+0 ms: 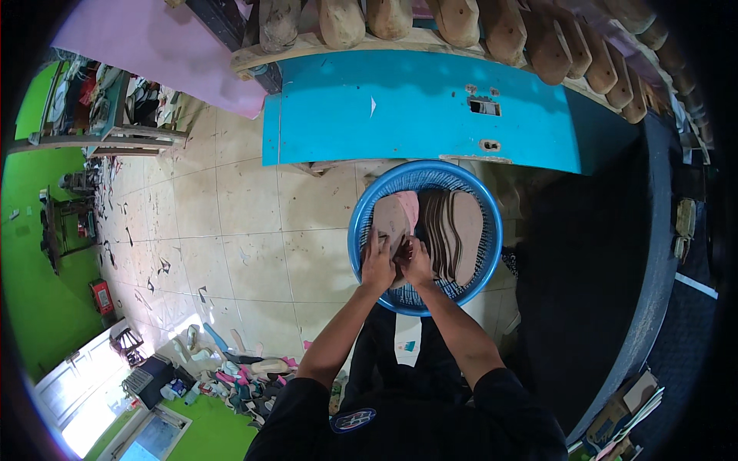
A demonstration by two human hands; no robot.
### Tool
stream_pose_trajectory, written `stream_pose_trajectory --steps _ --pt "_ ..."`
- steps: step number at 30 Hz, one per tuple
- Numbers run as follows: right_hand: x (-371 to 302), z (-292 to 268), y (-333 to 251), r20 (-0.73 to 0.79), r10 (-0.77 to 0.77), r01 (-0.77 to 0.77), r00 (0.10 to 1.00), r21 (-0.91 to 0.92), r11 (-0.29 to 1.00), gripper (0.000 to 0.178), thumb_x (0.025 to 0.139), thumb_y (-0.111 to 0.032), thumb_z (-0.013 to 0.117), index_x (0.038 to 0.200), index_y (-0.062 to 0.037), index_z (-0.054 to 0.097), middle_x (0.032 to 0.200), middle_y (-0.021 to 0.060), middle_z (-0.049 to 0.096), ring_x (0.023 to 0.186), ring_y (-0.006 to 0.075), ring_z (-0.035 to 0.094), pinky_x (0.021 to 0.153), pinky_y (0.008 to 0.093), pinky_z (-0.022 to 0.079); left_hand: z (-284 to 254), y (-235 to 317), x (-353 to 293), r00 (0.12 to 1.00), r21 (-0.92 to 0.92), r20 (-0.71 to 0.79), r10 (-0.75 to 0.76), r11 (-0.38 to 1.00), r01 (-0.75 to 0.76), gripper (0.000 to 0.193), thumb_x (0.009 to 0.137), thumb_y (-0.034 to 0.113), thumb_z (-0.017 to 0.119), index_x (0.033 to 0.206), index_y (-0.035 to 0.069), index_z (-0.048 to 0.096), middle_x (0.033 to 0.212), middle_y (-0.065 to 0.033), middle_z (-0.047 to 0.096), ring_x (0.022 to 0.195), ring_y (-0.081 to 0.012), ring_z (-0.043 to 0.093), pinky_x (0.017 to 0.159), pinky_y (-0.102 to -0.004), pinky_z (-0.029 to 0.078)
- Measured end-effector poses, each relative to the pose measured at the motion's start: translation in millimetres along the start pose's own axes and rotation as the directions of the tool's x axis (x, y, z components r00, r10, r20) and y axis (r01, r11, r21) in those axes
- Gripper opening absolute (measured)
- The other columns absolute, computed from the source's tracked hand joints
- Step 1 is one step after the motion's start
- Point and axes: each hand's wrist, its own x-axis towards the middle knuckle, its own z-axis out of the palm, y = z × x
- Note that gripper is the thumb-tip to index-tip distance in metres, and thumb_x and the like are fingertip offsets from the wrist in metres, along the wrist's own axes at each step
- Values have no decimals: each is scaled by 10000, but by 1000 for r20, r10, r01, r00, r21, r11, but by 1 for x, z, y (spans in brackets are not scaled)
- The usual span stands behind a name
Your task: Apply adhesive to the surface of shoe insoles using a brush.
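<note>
A round blue plastic basket (356, 253) stands in front of me, with shoe insoles in it. At its left lies a tan insole (392, 215) with a pink piece (411, 206) showing along its edge. My left hand (377, 265) grips the near end of this tan insole, thumb turned inward. From the other side my right hand (417, 265) closes on the same end with bent fingers. Something dark shows between the two hands, too small to make out. On the right of the basket, a row of insoles (467, 238) stands on edge, tan faces and dark edges overlapping.
Beyond the basket is a blue panel (369, 107) with cut-outs, under a rack of wooden shoe lasts (388, 19). A black surface (584, 292) lies at right. Scraps (254, 384) are heaped on the tiled floor (254, 253) at lower left. A loaded shelf (115, 115) stands far left.
</note>
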Motion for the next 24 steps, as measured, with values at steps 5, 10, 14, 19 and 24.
stream_pose_trajectory --steps 5,10,14,19,24 --pt "-22 -8 5 89 -43 59 995 -181 982 635 677 -92 796 1223 -51 475 1085 178 532 975 383 589 848 452 510 -6 6 8 988 380 146 42 920 -95 548 847 105 580 1380 24 480 1591 -141 199 1480 -287 180 1172 -522 186" --pt "-39 -14 -2 257 83 -9 963 -274 962 732 646 -251 862 1221 -62 450 1145 163 508 1091 379 548 932 464 471 6 -13 13 985 437 157 65 890 -128 587 812 76 601 1382 11 474 1589 -136 212 1493 -281 140 1170 -527 194" --pt "-38 -17 4 216 171 -105 961 -285 953 694 649 -285 861 1184 -63 479 1124 147 528 1086 361 563 926 460 478 6 -13 15 973 434 224 50 889 -146 636 814 93 618 1418 24 430 1611 -125 154 1494 -277 136 1175 -505 200" --pt "-43 -16 4 224 241 -159 944 -330 931 636 672 -326 846 1148 -64 515 1123 138 554 1080 349 584 921 455 485 2 2 22 940 467 335 -68 878 -103 525 935 142 450 1446 30 406 1619 -127 138 1498 -280 128 1184 -499 166" --pt "-51 -12 10 168 288 -218 943 -343 914 444 747 -311 786 1055 -70 577 1112 147 620 1051 333 622 890 453 511 6 3 25 934 520 344 -99 848 -101 529 931 155 463 1439 17 411 1614 -153 140 1492 -308 141 1149 -522 237"
